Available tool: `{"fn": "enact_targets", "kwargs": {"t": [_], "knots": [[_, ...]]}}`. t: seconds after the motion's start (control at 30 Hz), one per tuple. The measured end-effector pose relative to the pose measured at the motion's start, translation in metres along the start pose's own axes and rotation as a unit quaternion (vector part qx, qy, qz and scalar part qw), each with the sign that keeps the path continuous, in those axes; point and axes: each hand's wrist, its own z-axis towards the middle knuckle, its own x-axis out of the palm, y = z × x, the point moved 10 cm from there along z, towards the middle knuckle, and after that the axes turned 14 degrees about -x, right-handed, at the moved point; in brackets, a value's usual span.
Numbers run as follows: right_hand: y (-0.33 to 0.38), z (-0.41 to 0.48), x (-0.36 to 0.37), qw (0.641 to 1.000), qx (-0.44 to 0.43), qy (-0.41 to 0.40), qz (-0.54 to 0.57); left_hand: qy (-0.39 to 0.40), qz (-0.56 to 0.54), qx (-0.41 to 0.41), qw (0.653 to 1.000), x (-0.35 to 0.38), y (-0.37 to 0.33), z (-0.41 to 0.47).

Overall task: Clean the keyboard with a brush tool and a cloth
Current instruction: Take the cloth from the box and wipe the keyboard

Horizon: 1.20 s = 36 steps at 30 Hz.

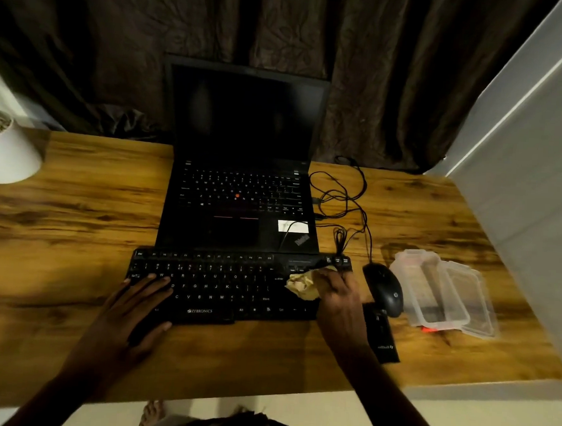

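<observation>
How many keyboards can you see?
2. One keyboard lies nearest the person, under the left hand and the cloth held by the right hand. The other is built into the laptop behind it.

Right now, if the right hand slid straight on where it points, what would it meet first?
Probably the laptop, at its front right corner just beyond the keyboard; depth is unclear.

The left hand point(135, 306) lies flat, palm down, fingers straight and a bit spread, resting on the keyboard point(222, 285). The right hand point(335, 293) is curled round a crumpled cloth point(301, 285). Both arms reach forward from below
</observation>
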Motion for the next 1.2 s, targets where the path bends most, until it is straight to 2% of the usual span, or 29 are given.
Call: {"fn": "enact_targets", "kwargs": {"t": [0.23, 0.4, 0.6, 0.77, 0.97, 1.1, 1.2], "knots": [[-0.035, -0.001, -0.029, 0.998, 0.033, -0.039, -0.036, -0.002, 0.0, 0.011, 1.0, -0.002, -0.001, 0.001], [-0.021, 0.001, -0.01, 1.0, 0.025, 0.003, -0.005, -0.007, -0.005, 0.009, 1.0, -0.003, -0.004, 0.0], [-0.053, -0.013, -0.025, 0.996, 0.094, 0.006, -0.01, -0.009, -0.006, 0.014, 1.0, -0.006, -0.006, -0.001], [-0.026, -0.013, -0.014, 0.999, 0.029, 0.014, -0.001, 0.0, 0.001, 0.01, 1.0, -0.001, -0.001, 0.001], [-0.055, -0.025, -0.016, 0.993, 0.116, 0.016, 0.008, 0.01, 0.0, 0.004, 1.0, 0.002, 0.001, 0.0], [-0.022, -0.015, -0.007, 0.997, 0.073, 0.006, 0.022, 0.012, 0.004, -0.004, 1.0, 0.001, 0.001, 0.0], [-0.028, -0.017, -0.01, 0.997, 0.067, 0.007, 0.021, 0.006, 0.001, -0.002, 1.0, -0.002, -0.003, 0.0]]}}
